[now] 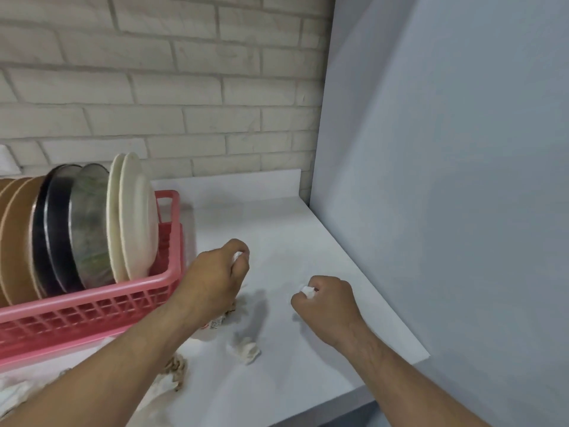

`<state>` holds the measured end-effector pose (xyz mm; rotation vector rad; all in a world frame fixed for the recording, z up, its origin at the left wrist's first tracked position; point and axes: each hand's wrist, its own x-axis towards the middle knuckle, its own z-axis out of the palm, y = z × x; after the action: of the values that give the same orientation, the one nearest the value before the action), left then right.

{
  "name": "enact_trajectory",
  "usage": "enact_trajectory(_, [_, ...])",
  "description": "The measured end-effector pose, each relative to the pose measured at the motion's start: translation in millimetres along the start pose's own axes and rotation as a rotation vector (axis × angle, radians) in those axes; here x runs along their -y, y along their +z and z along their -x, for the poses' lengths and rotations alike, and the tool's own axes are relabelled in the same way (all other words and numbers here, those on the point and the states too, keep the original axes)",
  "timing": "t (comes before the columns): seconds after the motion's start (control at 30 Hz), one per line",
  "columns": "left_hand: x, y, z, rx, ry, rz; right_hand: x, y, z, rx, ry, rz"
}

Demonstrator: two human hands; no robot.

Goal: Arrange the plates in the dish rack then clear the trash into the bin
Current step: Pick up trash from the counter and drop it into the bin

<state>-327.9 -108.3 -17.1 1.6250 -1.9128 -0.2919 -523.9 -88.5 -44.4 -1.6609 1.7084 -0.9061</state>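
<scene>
**Plastic, paper and matt brick**

The pink slotted plastic dish rack [92, 306] looks smooth with a slight sheen. The crumpled white paper scrap [246, 352] is creased and matt. The pale countertop [292, 241] is smooth; the whitewashed brick wall [184, 87] is rough.

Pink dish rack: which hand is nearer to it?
Left. The left hand is fisted right beside the pink dish rack's corner; the right hand is fisted farther right, apart from it.

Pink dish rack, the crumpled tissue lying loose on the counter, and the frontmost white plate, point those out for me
pink dish rack [92, 306], head view, on its front lattice wall.
crumpled tissue [246, 351], head view, on the wad's middle.
frontmost white plate [138, 217], head view, on its face.
</scene>
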Motion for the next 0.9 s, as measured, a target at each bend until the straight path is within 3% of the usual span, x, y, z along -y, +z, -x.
enact_trajectory(0.33, [39, -74, 85, 0.002, 0.112, 0.17, 68, 50, 96, 0.12, -0.043, -0.04])
enact_trajectory(0.5, [69, -105, 133, 0.022, 0.129, 0.235, 91, 81, 145, 0.076, 0.021, 0.007])
enact_trajectory(0.77, [97, -102, 204, 0.109, 0.188, 0.339, 71, 126, 212, 0.099, 0.106, 0.133])
enact_trajectory(0.9, [112, -63, 238, 0.251, 0.258, 0.395, 34, 146, 236, 0.172, 0.172, 0.174])
